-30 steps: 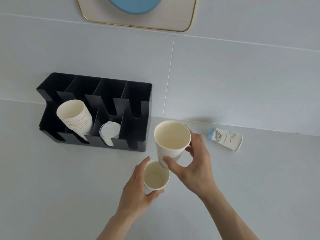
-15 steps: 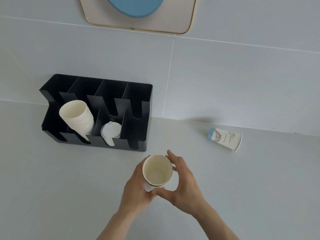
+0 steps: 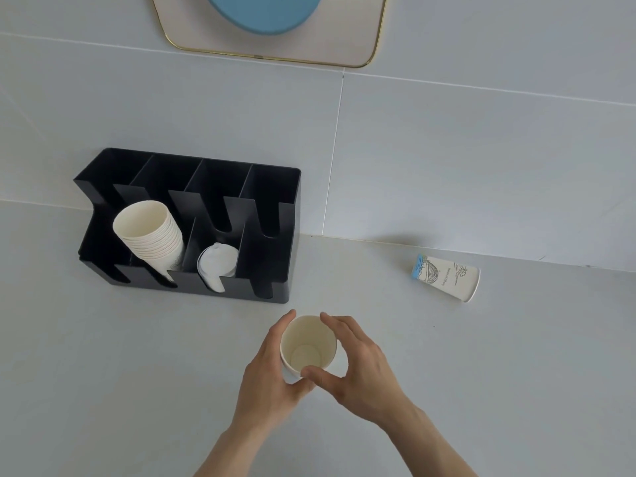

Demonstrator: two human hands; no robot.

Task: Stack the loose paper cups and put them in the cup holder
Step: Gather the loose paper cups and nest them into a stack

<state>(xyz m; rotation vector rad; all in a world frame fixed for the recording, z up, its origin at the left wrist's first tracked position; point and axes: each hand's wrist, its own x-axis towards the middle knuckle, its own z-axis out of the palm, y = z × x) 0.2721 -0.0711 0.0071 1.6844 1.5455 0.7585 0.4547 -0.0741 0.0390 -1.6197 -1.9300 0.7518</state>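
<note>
Two nested white paper cups point(image 3: 307, 346) stand upright on the grey counter, one pushed down inside the other. My left hand point(image 3: 266, 376) wraps the stack from the left. My right hand point(image 3: 358, 363) pinches it from the right with thumb and fingers. One loose paper cup point(image 3: 445, 277) with a blue base and a line drawing lies on its side at the right, near the wall. The black cup holder point(image 3: 275, 266) sits at the left against the wall. A tilted stack of several paper cups point(image 3: 151, 235) fills its second slot.
White lids point(image 3: 216, 265) sit in the holder's third slot; its first and last slots hold nothing. A gold-rimmed panel point(image 3: 347, 36) with a blue shape hangs on the tiled wall above. Bare grey counter spreads around my hands.
My right hand lowered its cup into the cup held by my left hand. The two cups now sit fully nested between both hands.
</note>
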